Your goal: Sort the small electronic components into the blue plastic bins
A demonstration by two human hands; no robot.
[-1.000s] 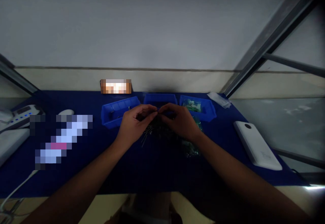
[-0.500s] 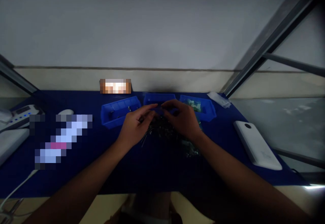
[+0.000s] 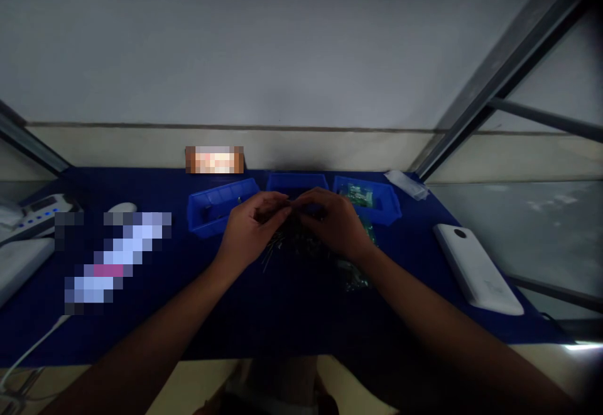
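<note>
Pile of dark, thin-leaded small parts [image 3: 301, 242] just below the fingertips, on dark blue tabletop [image 3: 226, 321]. Left hand [image 3: 249, 226] and right hand [image 3: 336, 223] arched, fingertips pinched together; can't tell what's gripped. Beyond fingers, blue plastic middle bin [image 3: 298, 181], contents hidden; right of them, blue plastic right bin [image 3: 389, 204] holds green packet [image 3: 360, 194].

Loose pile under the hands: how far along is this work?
Done: perhaps the few small pieces in the left blue bin, though nothing confirms that. In hand: the left hand and right hand meet at the fingertips; any piece there is too small to make out. Left: apparently the loose pile on the table.
</note>
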